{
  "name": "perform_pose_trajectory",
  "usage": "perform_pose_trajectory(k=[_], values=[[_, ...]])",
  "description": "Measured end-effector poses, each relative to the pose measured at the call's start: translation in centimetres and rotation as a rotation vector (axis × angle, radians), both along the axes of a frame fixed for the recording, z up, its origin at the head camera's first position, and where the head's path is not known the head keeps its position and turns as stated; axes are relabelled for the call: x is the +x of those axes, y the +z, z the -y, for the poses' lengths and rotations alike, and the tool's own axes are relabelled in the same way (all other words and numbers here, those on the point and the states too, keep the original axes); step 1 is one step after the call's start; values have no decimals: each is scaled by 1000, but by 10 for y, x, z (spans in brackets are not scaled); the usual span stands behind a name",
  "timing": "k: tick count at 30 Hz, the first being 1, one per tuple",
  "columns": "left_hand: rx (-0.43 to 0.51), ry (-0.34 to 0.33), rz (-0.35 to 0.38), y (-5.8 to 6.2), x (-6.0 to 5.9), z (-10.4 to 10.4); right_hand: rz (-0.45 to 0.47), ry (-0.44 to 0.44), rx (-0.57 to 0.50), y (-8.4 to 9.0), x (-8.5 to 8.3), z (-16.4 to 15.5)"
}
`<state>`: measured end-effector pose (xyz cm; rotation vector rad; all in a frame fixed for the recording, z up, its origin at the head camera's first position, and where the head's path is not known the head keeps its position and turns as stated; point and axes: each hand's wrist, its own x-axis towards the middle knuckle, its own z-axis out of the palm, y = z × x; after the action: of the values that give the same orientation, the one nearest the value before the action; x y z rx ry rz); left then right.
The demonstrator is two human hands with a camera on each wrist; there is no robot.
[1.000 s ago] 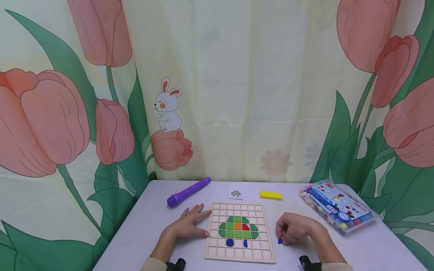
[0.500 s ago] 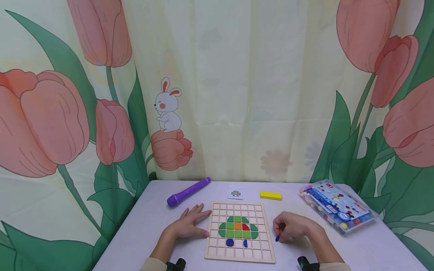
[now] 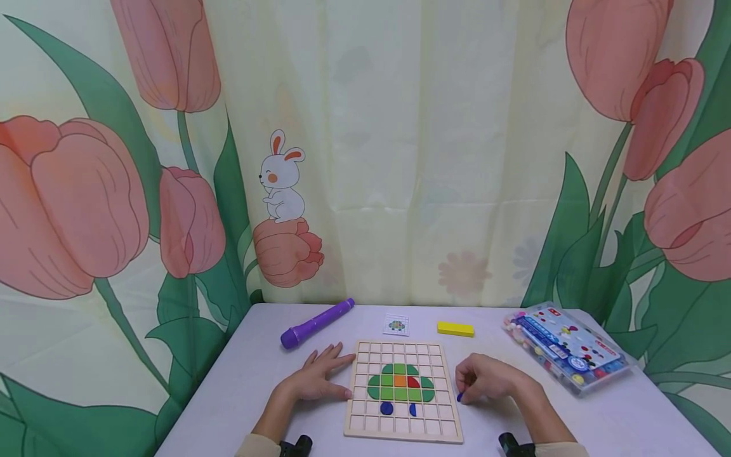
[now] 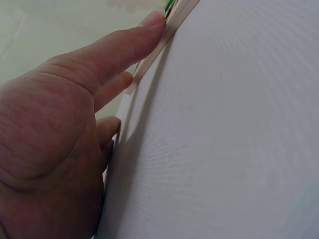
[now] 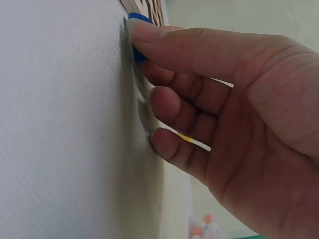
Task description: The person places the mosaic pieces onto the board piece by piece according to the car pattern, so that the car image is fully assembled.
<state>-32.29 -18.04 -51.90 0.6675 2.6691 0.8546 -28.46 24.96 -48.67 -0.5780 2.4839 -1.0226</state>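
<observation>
pen: purple pen (image 3: 316, 323) at far left of the table (image 3: 240, 387), lying at a slant, well apart from both hands.
left hand: left hand (image 3: 316, 379) flat on table, fingers straight and spread, holding nothing; fingertips (image 4: 152, 21) touch the left edge of the board.
board: wooden grid board (image 3: 403, 390) between the hands; green tiles with an orange and a red one in the middle rows, two blue tiles one row below them.
card: small picture card (image 3: 396, 324) just behind the board.
yellow block: yellow block (image 3: 455, 329) behind the board's right corner, lying flat.
blue piece: blue piece (image 3: 459, 397) just off the board's right edge, low over the table; can't tell if it touches the board.
right hand: right hand (image 3: 485, 379) fingers curled, pinching the blue piece at the fingertips (image 5: 142, 35); hand sits on table right of board.
box: clear plastic box (image 3: 566, 348) of small coloured bits at far right, lid closed, well apart from right hand.
</observation>
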Motion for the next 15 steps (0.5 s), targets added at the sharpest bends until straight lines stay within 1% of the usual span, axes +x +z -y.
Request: perform_pose_trajectory(k=[4,10,15], values=[[-11,2,-4,-1,-1,0,-3,-12,-13,0,-1,1],[-8,4,-4,-2,-2,1,-40,-11,-18,1,-2,1],[-2,9,3,-2,-1,0,-27,-33,-41,2,-1,3]])
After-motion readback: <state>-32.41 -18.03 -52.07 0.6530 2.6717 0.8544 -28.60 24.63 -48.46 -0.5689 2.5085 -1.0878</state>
